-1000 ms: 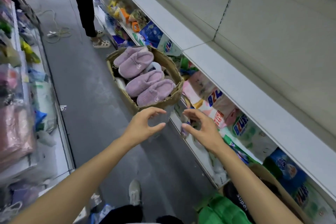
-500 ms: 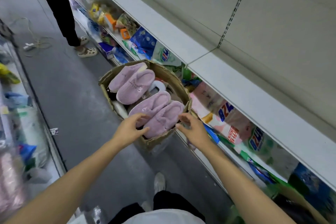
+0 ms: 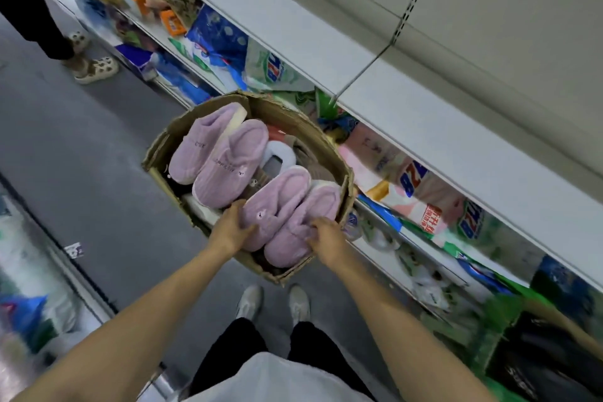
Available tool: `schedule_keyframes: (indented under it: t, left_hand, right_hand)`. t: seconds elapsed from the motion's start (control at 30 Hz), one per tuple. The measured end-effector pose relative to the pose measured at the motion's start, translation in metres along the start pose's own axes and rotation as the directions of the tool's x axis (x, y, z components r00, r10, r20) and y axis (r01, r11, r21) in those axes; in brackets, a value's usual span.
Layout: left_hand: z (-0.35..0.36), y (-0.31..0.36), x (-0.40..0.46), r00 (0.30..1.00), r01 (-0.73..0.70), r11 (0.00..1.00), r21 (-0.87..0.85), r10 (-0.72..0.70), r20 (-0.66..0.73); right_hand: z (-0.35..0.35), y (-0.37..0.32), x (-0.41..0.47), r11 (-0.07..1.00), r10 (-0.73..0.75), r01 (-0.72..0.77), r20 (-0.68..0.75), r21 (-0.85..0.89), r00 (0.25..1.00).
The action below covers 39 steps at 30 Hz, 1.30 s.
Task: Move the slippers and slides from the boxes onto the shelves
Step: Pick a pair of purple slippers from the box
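A worn cardboard box (image 3: 326,140) stands on the floor against the shelving, holding two pairs of fuzzy lilac slippers. The far pair (image 3: 215,160) lies at the box's back left. The near pair (image 3: 287,209) lies at the front. My left hand (image 3: 233,228) grips the left slipper of the near pair at its heel side. My right hand (image 3: 326,238) grips the right slipper of that pair, fingers curled over its fuzzy top. A white slipper (image 3: 277,153) and darker items show beneath. The bare white shelf (image 3: 440,127) runs above and to the right.
Bagged goods (image 3: 411,192) fill the lower shelf right of the box. Another person's legs and sandals (image 3: 94,68) stand up the aisle at upper left. A second box with dark and green items (image 3: 535,356) sits at lower right. Racks of goods (image 3: 23,287) line the left side.
Both hands reached forward from in front of the box, touched the near pair, and now grip it. The view has stepped closer to the box.
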<state>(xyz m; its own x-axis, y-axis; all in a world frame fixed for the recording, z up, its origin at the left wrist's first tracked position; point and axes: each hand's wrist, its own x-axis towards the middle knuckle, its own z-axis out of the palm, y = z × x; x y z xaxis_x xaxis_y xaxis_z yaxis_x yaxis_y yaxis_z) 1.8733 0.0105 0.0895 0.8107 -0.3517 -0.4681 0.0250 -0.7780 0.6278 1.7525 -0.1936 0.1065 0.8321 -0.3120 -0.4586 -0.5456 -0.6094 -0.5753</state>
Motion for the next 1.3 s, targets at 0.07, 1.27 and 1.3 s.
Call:
schedule_keyframes:
  t: [0.07, 1.27, 1.3]
  left_hand:
    - [-0.005, -0.007, 0.013, 1.0, 0.003, 0.999, 0.036, -0.004, 0.022]
    - [-0.025, 0.041, -0.007, 0.934, 0.018, 0.83, -0.558, 0.185, 0.306]
    - [-0.026, 0.046, -0.008, 0.934, -0.003, 0.827, -0.561, 0.202, 0.294]
  right_hand:
    - [0.011, 0.003, 0.009, 0.997, 0.077, -0.076, -0.041, 0.026, 0.996]
    - [0.012, -0.023, -0.052, 0.347, 0.576, 0.029, -0.237, 0.937, 0.782]
    - [0.008, -0.025, -0.053, 0.335, 0.587, 0.055, -0.254, 0.941, 0.769]
